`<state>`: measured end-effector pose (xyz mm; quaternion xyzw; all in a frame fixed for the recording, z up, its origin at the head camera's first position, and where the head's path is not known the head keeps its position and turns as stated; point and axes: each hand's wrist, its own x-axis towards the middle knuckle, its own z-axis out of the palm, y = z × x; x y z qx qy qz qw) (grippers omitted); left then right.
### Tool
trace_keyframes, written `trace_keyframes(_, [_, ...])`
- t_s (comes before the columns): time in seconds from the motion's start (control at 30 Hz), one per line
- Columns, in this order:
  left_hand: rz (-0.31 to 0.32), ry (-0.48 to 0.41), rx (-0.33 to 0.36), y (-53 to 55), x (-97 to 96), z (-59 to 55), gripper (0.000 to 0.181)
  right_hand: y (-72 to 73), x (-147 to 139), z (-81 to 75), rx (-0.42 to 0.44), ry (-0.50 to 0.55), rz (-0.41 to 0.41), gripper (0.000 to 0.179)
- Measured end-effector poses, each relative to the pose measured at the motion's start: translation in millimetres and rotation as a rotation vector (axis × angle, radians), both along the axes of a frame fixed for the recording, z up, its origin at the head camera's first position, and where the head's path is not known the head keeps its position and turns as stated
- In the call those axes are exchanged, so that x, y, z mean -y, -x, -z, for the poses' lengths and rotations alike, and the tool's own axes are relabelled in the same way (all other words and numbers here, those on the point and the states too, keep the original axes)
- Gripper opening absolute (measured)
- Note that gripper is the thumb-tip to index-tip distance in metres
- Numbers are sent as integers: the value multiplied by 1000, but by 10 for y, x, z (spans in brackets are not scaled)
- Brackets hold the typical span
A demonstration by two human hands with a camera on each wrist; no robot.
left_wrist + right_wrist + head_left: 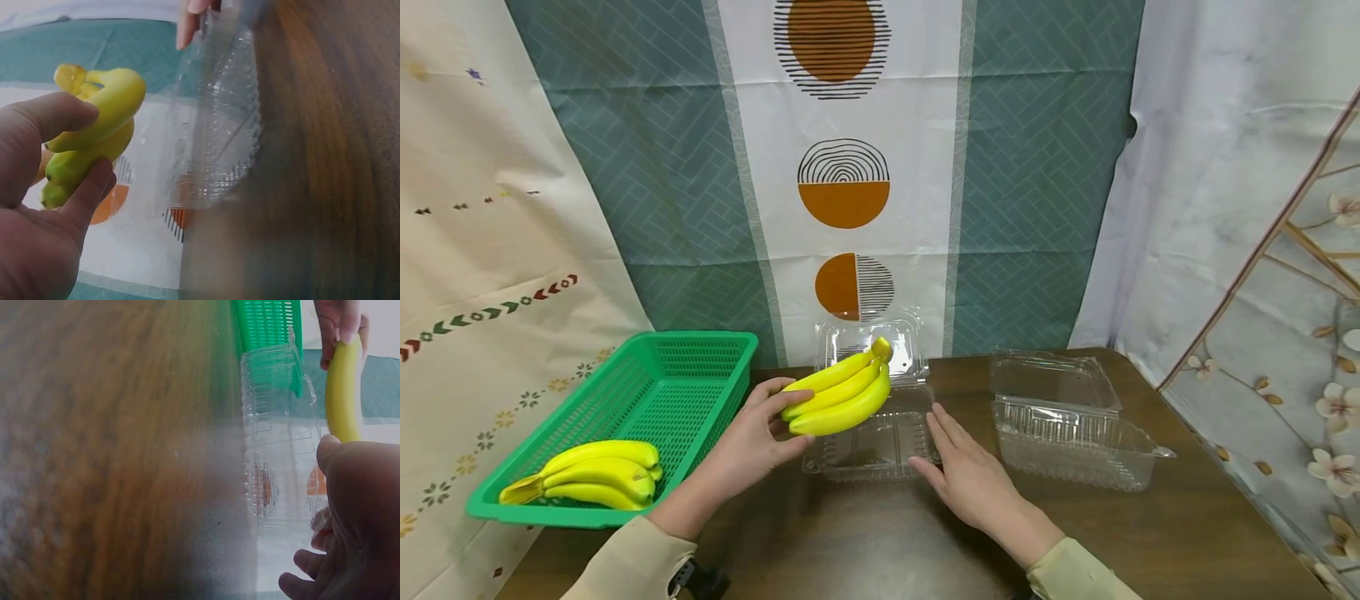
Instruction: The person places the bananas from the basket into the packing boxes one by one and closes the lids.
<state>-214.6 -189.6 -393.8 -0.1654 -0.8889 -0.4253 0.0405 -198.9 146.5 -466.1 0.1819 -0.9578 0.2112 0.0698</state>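
My left hand (pixel 748 442) grips a bunch of yellow bananas (pixel 842 396) by its lower end, thumb on one side and fingers on the other. The bunch is held above an open clear plastic clamshell box (pixel 868 446), stem end pointing up and right. In the left wrist view the same bananas (pixel 100 119) show greenish tips between thumb and fingers. At the right side of the box lies my right hand (pixel 966 467), fingers extended along its wall. From the right wrist, the thumb (pixel 328 450) appears right at the box rim.
A green plastic basket (pixel 741 379) stands at the left with another bunch of bananas (pixel 598 475) in its near end. To the right is a second open clear clamshell box (pixel 1075 446). Both boxes stand on a brown wooden table (pixel 880 550), with a patterned curtain (pixel 1030 208) behind.
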Motion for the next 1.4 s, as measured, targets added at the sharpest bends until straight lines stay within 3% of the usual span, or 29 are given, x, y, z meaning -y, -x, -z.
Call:
trace_keyframes(0.53, [34,118,-43,57,-143,246,61,2,11,-5,2,1,-9,83])
trace_keyframes(0.77, [58,121,-1,97,-170,291,58,0,9,1,3,-6,-10,83])
trace_keyframes(1.07, [57,190,-21,122,-193,313,57,2,13,-9,20,3,-8,83])
trace_keyframes(1.4, [88,201,-1,174,-204,308,56,19,6,0,19,5,3,83])
